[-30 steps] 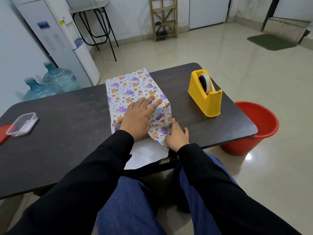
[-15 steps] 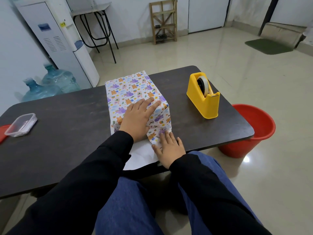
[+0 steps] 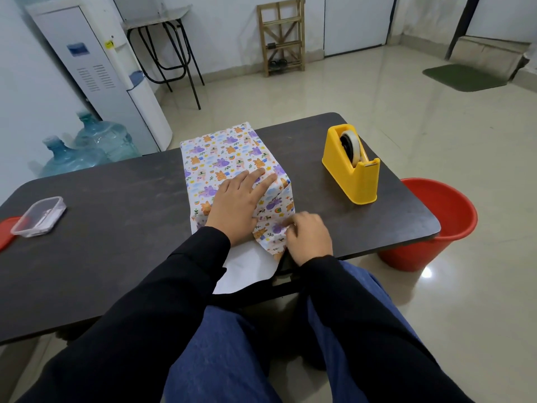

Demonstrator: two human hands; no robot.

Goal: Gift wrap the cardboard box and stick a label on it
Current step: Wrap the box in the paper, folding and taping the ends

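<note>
You look down over your lap at a dark wood-grain counter (image 3: 116,242). Near its middle, straight ahead of you, stands a rectangular box (image 3: 229,152) covered in white wrapping paper (image 3: 274,241) printed with purple and orange cartoon animals. Its long side runs away from you.

Your left hand (image 3: 236,206) lies flat on the near part of the box's top, fingers straight and together, pointing towards the far right corner and pressing the paper down. Your right hand (image 3: 309,238) is just beside it, at the box's near right corner and low against the counter. Its fingers are curled and pinch the loose fold of paper that hangs off the near end. Below both hands, a plain white flap of the same paper (image 3: 247,269) spreads over the counter's near edge towards your knees.

A yellow plastic tape dispenser (image 3: 353,175) holding a roll of tape sits to the right of the box, well apart from your right hand. At the far left of the counter lies a clear plastic container (image 3: 39,216), touching a red lid (image 3: 5,234).

On the tiled floor, a red plastic bucket (image 3: 447,222) stands by the counter's right end. Two blue water bottles (image 3: 87,146) and a white water dispenser (image 3: 96,68) are beyond the counter on the left
</note>
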